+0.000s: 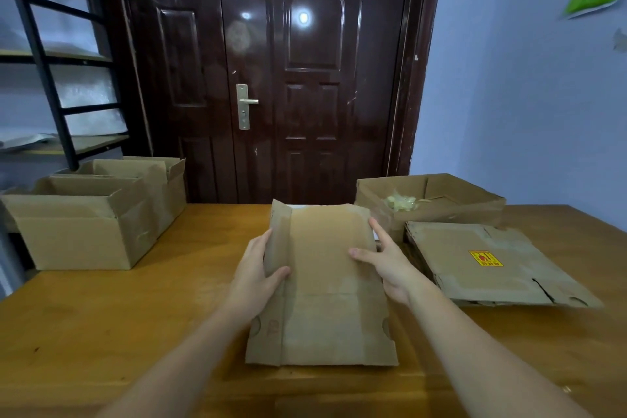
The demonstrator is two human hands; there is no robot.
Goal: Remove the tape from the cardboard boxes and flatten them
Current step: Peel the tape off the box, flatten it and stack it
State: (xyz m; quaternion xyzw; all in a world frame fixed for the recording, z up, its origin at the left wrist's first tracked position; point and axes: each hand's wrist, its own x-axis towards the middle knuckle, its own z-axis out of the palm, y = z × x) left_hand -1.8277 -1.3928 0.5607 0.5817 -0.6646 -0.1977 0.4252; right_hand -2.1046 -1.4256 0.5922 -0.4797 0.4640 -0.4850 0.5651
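Observation:
A flattened brown cardboard box lies in the middle of the wooden table, its far end slightly raised. My left hand grips its left edge, thumb on top. My right hand holds the right edge, thumb on the face and fingers along the side. To the right lies a stack of flattened boxes with a yellow and red label. Behind that stack an open box holds crumpled yellowish tape.
Two open, unflattened cardboard boxes stand at the table's left edge. A dark wooden door is behind the table, a black metal shelf at the left, a blue wall at the right.

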